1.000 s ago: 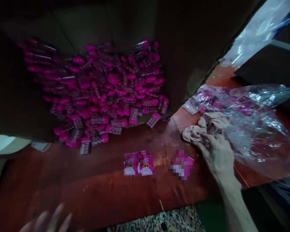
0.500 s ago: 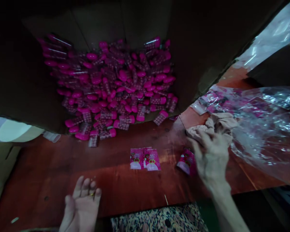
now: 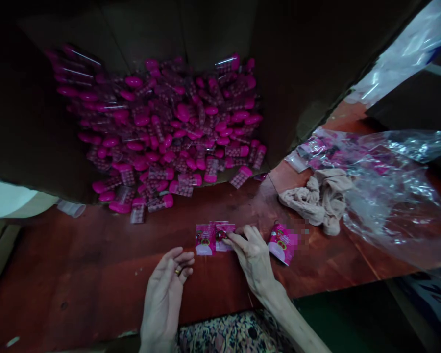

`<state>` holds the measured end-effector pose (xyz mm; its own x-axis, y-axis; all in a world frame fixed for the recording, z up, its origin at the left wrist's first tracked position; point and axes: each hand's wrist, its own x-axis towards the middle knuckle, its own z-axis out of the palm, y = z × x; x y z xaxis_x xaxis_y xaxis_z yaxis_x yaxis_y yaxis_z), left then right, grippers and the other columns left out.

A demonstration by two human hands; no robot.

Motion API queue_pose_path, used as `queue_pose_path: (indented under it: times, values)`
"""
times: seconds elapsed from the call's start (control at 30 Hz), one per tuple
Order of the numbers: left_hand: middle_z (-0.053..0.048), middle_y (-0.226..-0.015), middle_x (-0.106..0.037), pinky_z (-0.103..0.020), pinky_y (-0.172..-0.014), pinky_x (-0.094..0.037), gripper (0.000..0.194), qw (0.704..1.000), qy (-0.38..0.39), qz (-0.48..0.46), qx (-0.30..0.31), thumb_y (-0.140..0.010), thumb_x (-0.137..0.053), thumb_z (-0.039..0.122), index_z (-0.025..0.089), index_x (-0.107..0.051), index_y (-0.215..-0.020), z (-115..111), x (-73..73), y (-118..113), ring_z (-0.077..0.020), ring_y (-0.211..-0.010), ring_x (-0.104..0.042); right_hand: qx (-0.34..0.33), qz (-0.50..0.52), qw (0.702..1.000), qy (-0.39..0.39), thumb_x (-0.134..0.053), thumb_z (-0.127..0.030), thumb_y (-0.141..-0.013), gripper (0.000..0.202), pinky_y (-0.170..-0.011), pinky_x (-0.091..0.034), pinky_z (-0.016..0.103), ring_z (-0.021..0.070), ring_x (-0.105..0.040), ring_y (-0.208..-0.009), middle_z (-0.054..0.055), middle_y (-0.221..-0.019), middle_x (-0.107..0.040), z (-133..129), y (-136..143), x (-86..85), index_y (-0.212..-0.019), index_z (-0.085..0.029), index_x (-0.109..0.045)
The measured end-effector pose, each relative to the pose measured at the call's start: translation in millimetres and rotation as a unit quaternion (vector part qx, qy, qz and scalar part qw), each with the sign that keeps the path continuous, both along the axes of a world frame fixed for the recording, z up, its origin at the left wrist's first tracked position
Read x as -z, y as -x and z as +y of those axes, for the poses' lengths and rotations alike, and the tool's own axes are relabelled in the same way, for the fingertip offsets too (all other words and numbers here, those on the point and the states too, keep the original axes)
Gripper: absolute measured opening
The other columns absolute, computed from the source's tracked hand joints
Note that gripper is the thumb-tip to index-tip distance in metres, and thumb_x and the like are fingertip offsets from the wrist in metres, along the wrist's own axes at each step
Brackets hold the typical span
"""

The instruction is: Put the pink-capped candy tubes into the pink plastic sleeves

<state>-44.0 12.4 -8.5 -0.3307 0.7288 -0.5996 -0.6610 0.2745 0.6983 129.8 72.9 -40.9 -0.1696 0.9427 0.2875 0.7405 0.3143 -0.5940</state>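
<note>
Head view: left hand (image 3: pixel 169 284) loosely curled; right hand (image 3: pixel 255 257), pinch unclear, touches pink packets (image 3: pixel 205 241), likely light, slippery, best edge-held

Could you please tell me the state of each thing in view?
Overlapping packets: lying flat
Right hand: fingertips at the overlapping packets
Left hand: empty, fingers curled
Separate packet: askew, partly blurred
Cloth: crumpled
Clear plastic: rumpled
Pink-capped containers: capped, heaped
Carton: open
</note>
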Motion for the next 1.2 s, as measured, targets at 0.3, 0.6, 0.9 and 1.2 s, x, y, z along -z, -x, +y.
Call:
queue_pose_path:
  times: [0.3, 0.6, 0.9, 1.2]
  values:
    - [-0.009, -0.077, -0.071, -0.022, -0.061, -0.044, 0.022, 0.972, -0.022, 0.174, 0.154, -0.072, -0.064, 0.033, 0.013, -0.07, -0.08, 22, -5.8, -30, -0.0152, -0.068, -0.06, -0.006, 0.06, 0.996, -0.061, -0.053, -0.013, -0.084, 0.017, -0.059, -0.045, 0.028, 0.0173, -0.049, -0.071, 0.007, -0.076, -0.057, -7, -2, -13.1, -0.088, -0.017, -0.069]
    - [-0.003, -0.065, -0.069, -0.024, -0.064, -0.044, 0.012, 0.989, -0.042, 0.055, 0.133, -0.063, -0.071, 0.023, 0.013, -0.071, -0.071, 49, -9.6, -49, -0.0125, -0.06, -0.056, 0.009, 0.183, 0.983, -0.012, -0.064, -0.02, -0.076, 0.033, -0.073, -0.049, 0.033, 0.0191, -0.056, -0.085, 0.007, -0.094, -0.059, -15, 2, -27.1, -0.109, -0.022, -0.062]
    - [-0.001, -0.058, -0.067, -0.019, -0.057, -0.043, 0.015, 0.997, -0.025, 0.03, 0.06, -0.05, -0.078, 0.019, 0.013, -0.069, -0.061, 50, 0.9, -51, -0.0077, -0.052, -0.053, 0.042, 0.313, 0.929, 0.194, -0.052, -0.031, -0.083, 0.023, -0.054, -0.045, 0.022, 0.0125, -0.054, -0.056, 0.0, -0.061, -0.059, -16, 7, -22.2, -0.069, -0.016, -0.064]
    - [-0.007, -0.081, -0.069, -0.033, -0.075, -0.044, 0.026, 0.878, -0.019, 0.456, 0.142, -0.066, -0.066, 0.021, 0.019, -0.069, -0.091, 57, 20.2, -47, -0.022, -0.077, -0.06, 0.131, 0.24, 0.958, 0.09, -0.055, -0.028, -0.082, 0.017, -0.06, -0.045, 0.024, 0.0139, -0.057, -0.06, 0.001, -0.066, -0.063, -7, -13, -22.1, -0.074, -0.018, -0.065]
